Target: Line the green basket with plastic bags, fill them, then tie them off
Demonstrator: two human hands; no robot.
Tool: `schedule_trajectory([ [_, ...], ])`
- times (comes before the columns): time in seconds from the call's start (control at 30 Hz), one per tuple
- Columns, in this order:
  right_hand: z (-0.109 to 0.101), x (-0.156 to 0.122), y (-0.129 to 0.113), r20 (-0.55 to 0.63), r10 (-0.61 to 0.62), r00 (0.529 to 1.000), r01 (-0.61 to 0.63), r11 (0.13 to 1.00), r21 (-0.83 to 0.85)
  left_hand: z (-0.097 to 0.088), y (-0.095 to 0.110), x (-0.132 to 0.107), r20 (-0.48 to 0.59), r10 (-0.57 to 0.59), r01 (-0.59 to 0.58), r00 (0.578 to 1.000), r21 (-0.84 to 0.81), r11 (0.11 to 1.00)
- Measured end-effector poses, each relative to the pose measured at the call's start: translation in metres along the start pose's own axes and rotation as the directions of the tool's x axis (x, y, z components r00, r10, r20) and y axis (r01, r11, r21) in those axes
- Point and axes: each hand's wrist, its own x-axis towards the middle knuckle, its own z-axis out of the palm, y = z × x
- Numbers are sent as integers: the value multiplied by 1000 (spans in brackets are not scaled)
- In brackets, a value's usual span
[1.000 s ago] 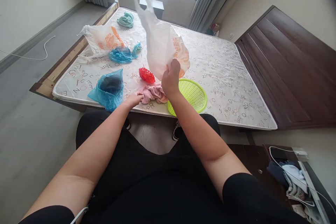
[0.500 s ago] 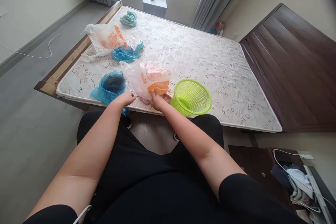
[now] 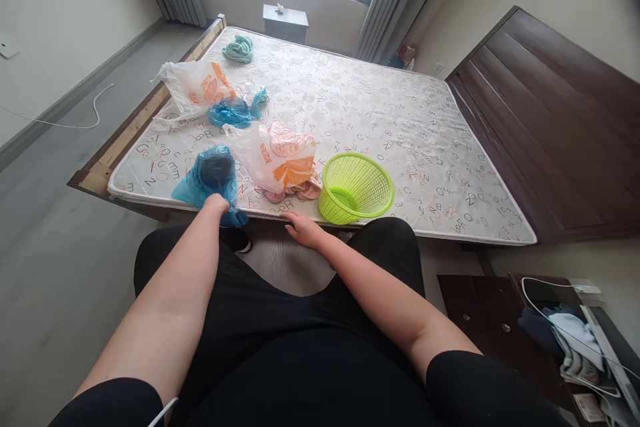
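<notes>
Left hand (image 3: 216, 205): located at the front edge of the mattress (image 3: 400, 147), fingers curled down onto a blue plastic bag (image 3: 197, 180). The bag lies crumpled at this edge, with one corner extending past it. A dark rounded bundle (image 3: 217, 170) sits in the bag's open mouth.

Right hand (image 3: 304, 229): open, fingers extended, empty, at the same edge. Directly inward of this hand lies a pink towel (image 3: 295, 193), loosely bunched and partly beneath a slack white plastic bag with orange print (image 3: 273, 157).
</notes>
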Motion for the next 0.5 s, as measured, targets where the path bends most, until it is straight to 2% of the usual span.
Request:
schedule_trajectory([
  [0.07,-5,-3,-3,-8,3,1000,-3,1000,19,-1,8,-1,-39,-75,74,996,-17,997],
  [0.13,-10,-4,-4,-32,18,999,-17,999,39,-2,17,-5,9,-108,108,994,-166,980],
  [0.23,-15,-4,-5,-80,56,995,-50,996,76,-6,26,-19,121,-85,133,989,-479,868],
  [0.3,-17,-3,-6,-117,69,991,-57,993,99,-9,29,-30,143,-83,152,986,-585,796],
  [0.4,-17,-1,-7,-167,82,982,-58,988,144,-13,31,-41,185,-108,204,977,-639,742],
  [0.5,-14,0,-12,-176,123,977,-84,974,212,-12,35,-51,252,-103,244,962,-633,734],
])
